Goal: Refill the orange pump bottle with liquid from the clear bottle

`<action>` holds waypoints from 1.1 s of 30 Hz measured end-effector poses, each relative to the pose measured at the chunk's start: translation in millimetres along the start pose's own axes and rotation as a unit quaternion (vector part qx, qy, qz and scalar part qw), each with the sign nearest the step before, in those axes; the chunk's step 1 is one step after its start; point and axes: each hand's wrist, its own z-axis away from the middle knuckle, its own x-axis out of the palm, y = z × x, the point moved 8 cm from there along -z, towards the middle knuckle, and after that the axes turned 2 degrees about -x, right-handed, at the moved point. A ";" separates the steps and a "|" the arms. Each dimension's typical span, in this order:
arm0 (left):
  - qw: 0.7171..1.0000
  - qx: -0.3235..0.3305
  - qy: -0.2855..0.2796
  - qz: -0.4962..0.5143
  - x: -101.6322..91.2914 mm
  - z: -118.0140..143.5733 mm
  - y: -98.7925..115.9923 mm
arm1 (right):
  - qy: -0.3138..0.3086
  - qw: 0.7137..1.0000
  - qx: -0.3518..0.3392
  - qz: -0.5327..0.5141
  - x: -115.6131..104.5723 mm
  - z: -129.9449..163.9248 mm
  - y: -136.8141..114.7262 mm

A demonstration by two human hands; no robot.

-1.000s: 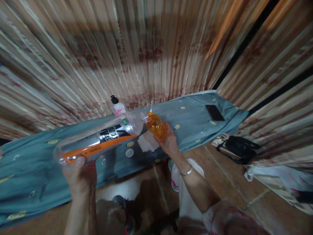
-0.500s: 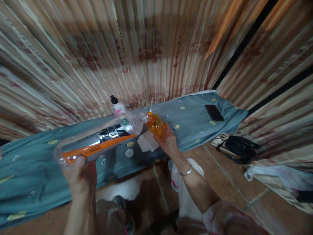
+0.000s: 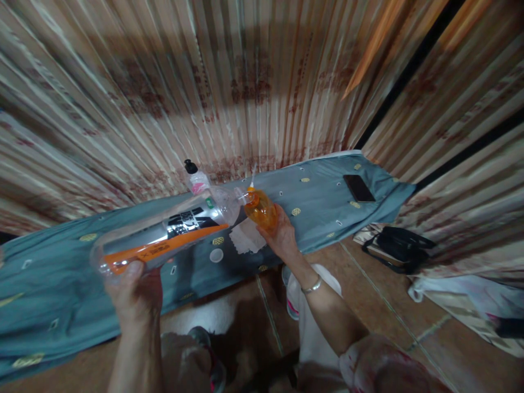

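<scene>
My left hand point(image 3: 137, 286) is wrapped round the base of a large clear plastic bottle point(image 3: 139, 237) with an orange, black and silver label. The bottle lies nearly on its side, its neck pointing right. In my right hand point(image 3: 282, 234) is a small amber bottle point(image 3: 262, 210), tilted up to the left. The two bottle mouths meet; whether liquid passes between them I cannot tell. Behind the big bottle stands a clear bottle with a black cap point(image 3: 196, 177) and a pink label. A whitish cloth or tissue point(image 3: 248, 237) and a round, pale disc-like cap point(image 3: 216, 255) lie below the necks.
A teal patterned cloth point(image 3: 319, 185) covers the long narrow surface. A dark phone point(image 3: 359, 188) lies toward its right end. Striped curtains point(image 3: 262, 82) hang close behind. On the tiled floor at right are a black bag point(image 3: 403, 248) and a whitish bag point(image 3: 470, 305).
</scene>
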 end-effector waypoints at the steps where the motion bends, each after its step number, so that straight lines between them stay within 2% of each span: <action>1: 1.000 0.001 0.001 0.000 -0.1 -0.2 0.3 | 0.001 1.000 0.000 -0.001 0.0 0.0 0.3; 33: 1.000 0.015 -0.017 0.002 -2.0 -1.9 -1.8 | -0.001 1.000 -0.001 0.001 0.6 -0.3 -0.6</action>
